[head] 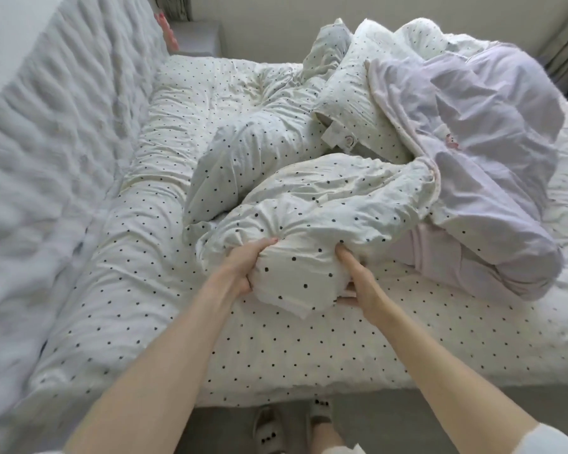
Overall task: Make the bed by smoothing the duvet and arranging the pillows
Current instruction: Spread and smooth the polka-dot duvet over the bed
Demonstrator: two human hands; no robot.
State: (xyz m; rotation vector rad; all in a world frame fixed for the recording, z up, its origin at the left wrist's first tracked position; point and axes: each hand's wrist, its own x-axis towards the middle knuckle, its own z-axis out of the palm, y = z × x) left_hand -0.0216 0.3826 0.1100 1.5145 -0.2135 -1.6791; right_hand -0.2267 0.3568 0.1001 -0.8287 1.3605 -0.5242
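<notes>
A white duvet with black dots (325, 198) lies bunched in the middle of the bed, its pale lilac underside (492, 132) turned up at the right. My left hand (243, 267) and my right hand (358, 276) both grip a crumpled corner of the duvet (295, 270) near the bed's front edge. A dotted pillow (240, 162) lies tilted behind that corner. A second dotted pillow (351, 106) sits farther back, partly under the duvet. A long dotted bolster (122, 257) runs along the left side.
The dotted fitted sheet (341, 348) covers the mattress in front. A padded white headboard (46, 132) rises at the left. A small white nightstand (197, 37) stands at the back. My feet in slippers (276, 427) rest on the grey floor below the bed edge.
</notes>
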